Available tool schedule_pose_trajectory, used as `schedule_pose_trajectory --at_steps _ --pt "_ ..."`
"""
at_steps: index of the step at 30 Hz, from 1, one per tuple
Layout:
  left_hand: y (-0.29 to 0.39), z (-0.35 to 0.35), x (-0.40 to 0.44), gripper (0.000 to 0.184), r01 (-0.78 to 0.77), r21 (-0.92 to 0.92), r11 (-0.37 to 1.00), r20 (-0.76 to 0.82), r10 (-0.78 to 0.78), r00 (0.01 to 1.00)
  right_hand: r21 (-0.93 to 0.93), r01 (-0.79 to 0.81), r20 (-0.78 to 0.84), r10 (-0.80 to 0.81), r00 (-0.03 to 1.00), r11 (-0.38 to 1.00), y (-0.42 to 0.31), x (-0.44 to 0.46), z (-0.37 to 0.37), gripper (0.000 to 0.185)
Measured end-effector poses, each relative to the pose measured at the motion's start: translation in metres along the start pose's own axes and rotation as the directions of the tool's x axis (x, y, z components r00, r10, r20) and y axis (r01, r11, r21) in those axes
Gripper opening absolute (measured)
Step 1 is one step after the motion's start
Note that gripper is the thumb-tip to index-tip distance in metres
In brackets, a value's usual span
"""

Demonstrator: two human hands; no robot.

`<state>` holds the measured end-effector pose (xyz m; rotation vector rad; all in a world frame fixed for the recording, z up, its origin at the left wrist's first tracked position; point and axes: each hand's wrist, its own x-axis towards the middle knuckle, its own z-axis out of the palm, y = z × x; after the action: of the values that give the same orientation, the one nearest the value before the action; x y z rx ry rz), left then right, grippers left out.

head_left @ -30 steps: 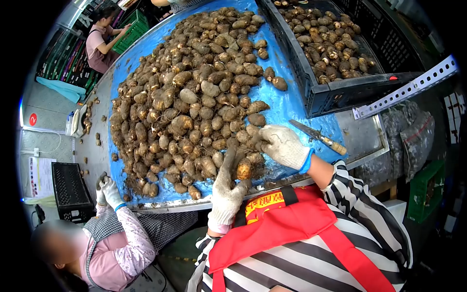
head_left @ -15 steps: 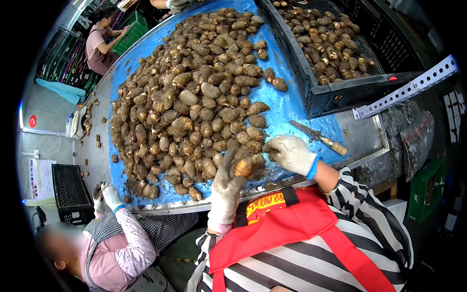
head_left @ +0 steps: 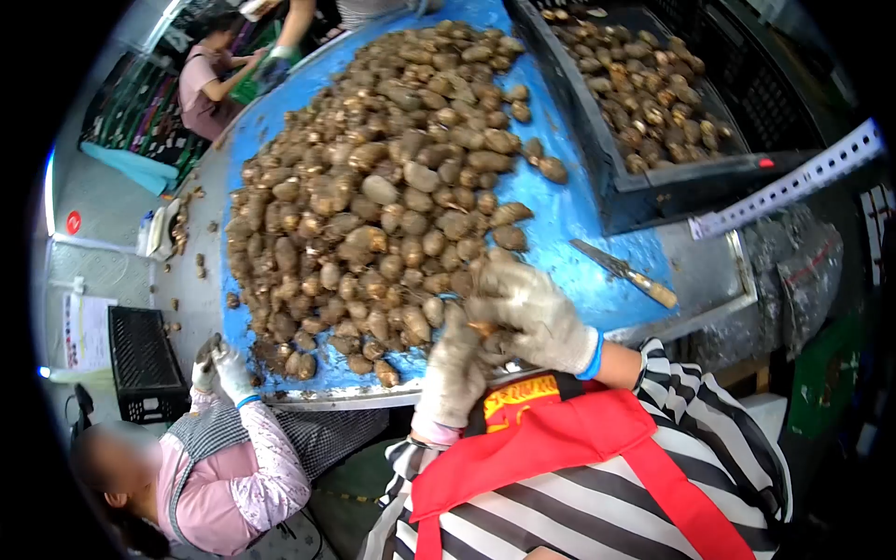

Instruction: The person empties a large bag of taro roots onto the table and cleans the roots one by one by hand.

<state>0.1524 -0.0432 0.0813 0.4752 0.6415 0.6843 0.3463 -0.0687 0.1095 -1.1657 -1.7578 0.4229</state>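
Note:
My left hand (head_left: pixel 453 369), in a dirty white glove, is closed around a taro corm (head_left: pixel 483 329) at the near edge of the table. Over it bends my right hand (head_left: pixel 537 313), also gloved, its curled fingers gripping the same corm. The gloves cover most of this corm. Just beyond my hands spreads a large pile of soil-covered taro corms (head_left: pixel 373 205) on a blue sheet (head_left: pixel 588 289). A knife (head_left: pixel 625 273) with a wooden handle lies on the sheet to the right of my right hand.
A black crate (head_left: pixel 672 191) partly filled with taro stands at the far right, near a perforated metal bar (head_left: pixel 789 179). One co-worker (head_left: pixel 219 467) sits at my left with gloved hands at the table edge. Other people work at the far side. A black basket (head_left: pixel 145 359) stands left.
My right hand has moved left onto the corm in my left hand. The view has shifted slightly. At the far side, another person's arm reaches further over the table.

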Motion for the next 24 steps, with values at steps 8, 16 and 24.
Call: schedule_pose_trajectory --at_steps 8,16,24 --pt "0.009 -0.026 -0.006 0.038 -0.004 -0.145 0.989 0.1 0.019 0.995 -0.009 -0.253 -0.16 0.248 0.955 0.967 0.04 -0.027 0.012 0.015" --pt "0.235 -0.063 -0.007 0.048 -0.483 0.224 0.847 0.032 0.489 0.872 0.039 -0.493 -0.067 0.494 0.867 0.869 0.047 -0.072 -0.007 0.011" --pt "0.248 -0.027 0.01 0.05 -0.572 0.536 0.621 -0.098 0.718 0.689 -0.054 -0.543 0.018 0.545 0.838 0.838 0.041 -0.068 -0.001 0.025"
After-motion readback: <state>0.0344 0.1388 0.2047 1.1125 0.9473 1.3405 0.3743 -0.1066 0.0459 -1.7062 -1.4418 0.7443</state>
